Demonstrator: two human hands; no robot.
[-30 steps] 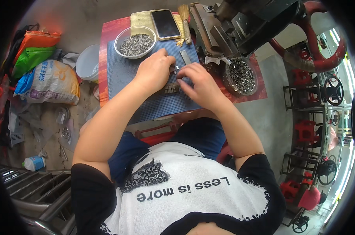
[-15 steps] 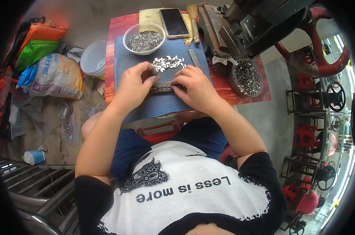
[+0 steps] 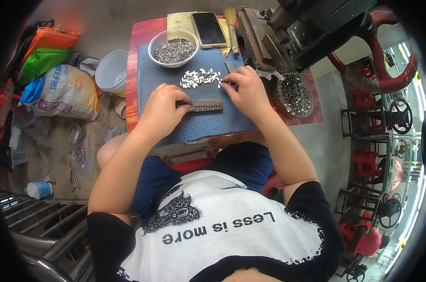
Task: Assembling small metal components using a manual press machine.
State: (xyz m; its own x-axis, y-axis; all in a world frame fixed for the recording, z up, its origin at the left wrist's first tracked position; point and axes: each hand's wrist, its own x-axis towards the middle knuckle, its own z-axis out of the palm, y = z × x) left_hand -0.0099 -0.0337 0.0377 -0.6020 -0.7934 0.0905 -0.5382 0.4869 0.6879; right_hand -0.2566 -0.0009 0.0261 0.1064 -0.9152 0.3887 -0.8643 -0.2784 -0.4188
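A slotted metal bar (image 3: 208, 105) lies on the blue textured mat (image 3: 185, 129). My left hand (image 3: 166, 104) grips its left end between thumb and fingers. Beyond the bar is a loose pile of small silvery-white metal pieces (image 3: 199, 78). My right hand (image 3: 245, 89) is at the right edge of this pile, thumb and fingertips pinched together around one small metal piece (image 3: 219, 86). A flat metal strip (image 3: 230, 67) lies just past the right hand, partly covered by it.
A white bowl (image 3: 150, 50) of small metal pieces stands behind the pile. Farther back are a phone (image 3: 209, 29) and a small brush (image 3: 232, 28). A dark machine press (image 3: 288, 42) rises at the right, beside a clear tub of metal parts (image 3: 295, 96). At the left stands a white bucket (image 3: 110, 70).
My right hand has left the bar's right end and moved up and to the right, to the pile's edge. The bar is more exposed; my left hand stays at its left end.
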